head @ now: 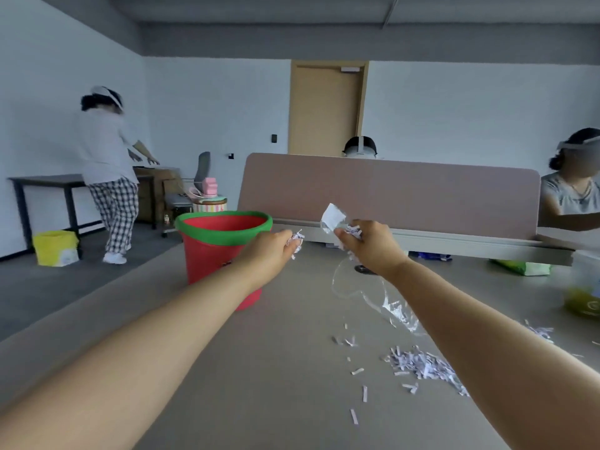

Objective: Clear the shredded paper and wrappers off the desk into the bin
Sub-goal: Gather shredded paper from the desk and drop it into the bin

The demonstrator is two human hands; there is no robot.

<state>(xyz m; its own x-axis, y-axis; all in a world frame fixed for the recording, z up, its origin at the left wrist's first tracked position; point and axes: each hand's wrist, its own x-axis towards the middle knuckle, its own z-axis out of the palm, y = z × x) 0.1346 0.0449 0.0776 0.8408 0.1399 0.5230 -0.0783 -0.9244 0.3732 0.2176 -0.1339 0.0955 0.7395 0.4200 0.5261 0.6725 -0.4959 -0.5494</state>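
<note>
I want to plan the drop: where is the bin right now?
In the head view the red bin with a green rim stands left of centre on the desk near its left edge, just beyond the left hand.

Along the worktop's far edge we see a pinkish divider panel [389, 186], and above its top rim the crown of a seated person's head with a white strap [360, 147]. Behind it stands a tan door [326, 107] in the white wall. At the right edge another person in a grey shirt [569, 193] sits wearing a headset. Off the left edge, a person in checked trousers [110, 177] stands by a dark table [42, 180], with a yellow box [56, 248] on the floor beside it.
</note>
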